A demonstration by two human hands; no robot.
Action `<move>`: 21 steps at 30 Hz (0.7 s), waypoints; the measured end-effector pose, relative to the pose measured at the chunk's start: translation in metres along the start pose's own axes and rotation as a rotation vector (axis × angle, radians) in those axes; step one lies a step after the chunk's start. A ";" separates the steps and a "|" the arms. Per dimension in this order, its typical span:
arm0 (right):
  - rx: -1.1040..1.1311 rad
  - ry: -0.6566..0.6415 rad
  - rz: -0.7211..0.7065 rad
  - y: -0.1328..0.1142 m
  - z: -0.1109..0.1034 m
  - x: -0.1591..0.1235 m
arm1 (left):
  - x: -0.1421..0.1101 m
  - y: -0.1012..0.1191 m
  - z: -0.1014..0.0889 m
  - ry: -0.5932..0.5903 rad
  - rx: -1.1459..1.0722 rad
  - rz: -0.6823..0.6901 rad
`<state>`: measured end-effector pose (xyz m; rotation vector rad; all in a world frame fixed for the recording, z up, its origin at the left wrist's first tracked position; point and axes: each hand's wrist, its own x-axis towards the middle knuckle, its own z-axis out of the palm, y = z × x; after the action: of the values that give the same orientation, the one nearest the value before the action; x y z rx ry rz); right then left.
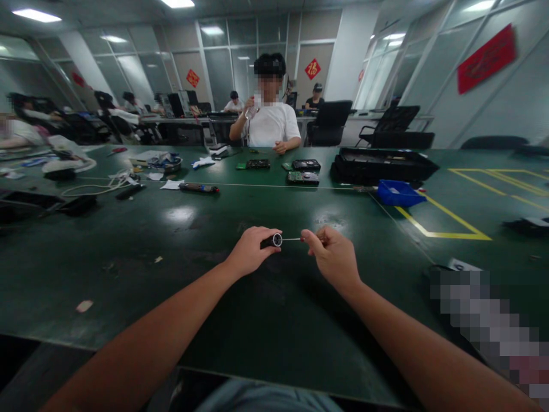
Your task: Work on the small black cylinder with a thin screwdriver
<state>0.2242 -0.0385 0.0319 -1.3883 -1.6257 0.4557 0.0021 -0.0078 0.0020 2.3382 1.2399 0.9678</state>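
Observation:
My left hand [249, 252] is closed around a small black cylinder [277, 240], whose round end has a pale rim and faces me. What lies inside that end is too small to make out. In my right hand [338, 258] is a thin screwdriver [292, 240], gripped by its handle, which the fingers mostly hide. Its metal shaft points left, and the tip meets or nearly meets the cylinder's rim; I cannot tell which. Both hands are above the green table [274, 332], near its middle.
Hard drives [303, 178] lie toward the far side, with a black tray [381, 165] and a blue bin [398, 193] to their right. An electric screwdriver [199, 187] and a white cable [100, 186] lie left. Across the table sits a person [274, 123] holding a clear cup.

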 end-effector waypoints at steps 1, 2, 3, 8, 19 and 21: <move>0.018 -0.008 -0.024 0.000 0.001 -0.001 | 0.000 0.000 0.000 -0.002 -0.002 -0.001; 0.045 -0.015 -0.053 0.001 0.001 -0.001 | 0.000 0.000 0.000 -0.003 -0.005 -0.003; 0.072 -0.024 -0.083 0.002 0.002 -0.002 | 0.000 0.000 0.000 -0.004 -0.008 -0.006; 0.130 -0.110 -0.128 0.003 0.001 -0.004 | 0.000 0.001 -0.001 -0.016 -0.007 -0.021; 0.127 -0.155 -0.120 0.003 0.001 -0.005 | 0.000 -0.001 -0.001 -0.002 0.010 -0.018; 0.201 -0.129 -0.070 0.008 0.005 -0.004 | 0.000 -0.002 0.000 -0.008 0.010 -0.008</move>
<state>0.2247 -0.0386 0.0219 -1.1691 -1.6756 0.6601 0.0010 -0.0068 0.0012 2.3409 1.2532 0.9506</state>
